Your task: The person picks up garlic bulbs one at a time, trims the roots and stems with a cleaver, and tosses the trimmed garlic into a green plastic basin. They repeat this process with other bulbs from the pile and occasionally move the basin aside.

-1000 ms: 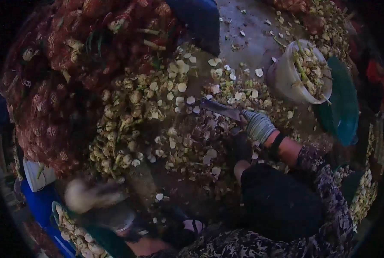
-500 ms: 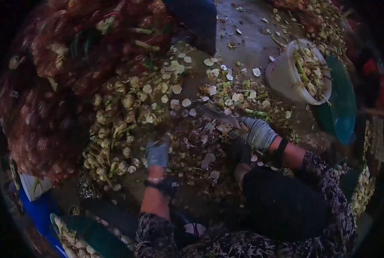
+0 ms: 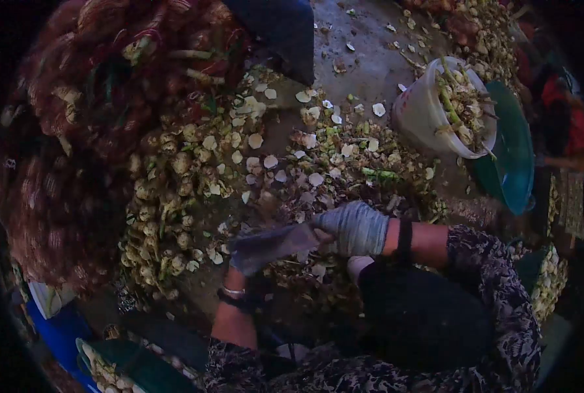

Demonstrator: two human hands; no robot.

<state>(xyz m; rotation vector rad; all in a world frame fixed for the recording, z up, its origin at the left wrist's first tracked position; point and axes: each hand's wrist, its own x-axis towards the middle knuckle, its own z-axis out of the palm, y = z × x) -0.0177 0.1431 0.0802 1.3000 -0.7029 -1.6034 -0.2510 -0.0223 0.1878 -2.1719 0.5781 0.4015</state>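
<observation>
My right hand (image 3: 356, 228), in a grey glove, is closed around the handle of a wide-bladed knife (image 3: 282, 242). The blade points left and lies across the fingers of my left hand (image 3: 245, 262), which is also gloved. Those fingers are mostly hidden behind the blade, and I cannot tell what they hold. Beneath both hands lie dry skins and trimmings (image 3: 318, 272). Left of my left hand spreads a heap of pale bulbs with stems (image 3: 174, 196). Round white slices (image 3: 270, 162) are scattered beyond the knife.
Full red mesh sacks (image 3: 63, 196) rise at the left. A tilted white bucket (image 3: 413, 118) of bulbs and stems stands at the upper right, beside a green basin (image 3: 518, 157). A green container (image 3: 131, 360) with pale bulbs sits at the lower left. Another person's red clothing (image 3: 577, 128) shows far right.
My right hand has brought the knife left and nearer to me, so its blade now overlaps my left hand. My left hand has shifted slightly downward in view.
</observation>
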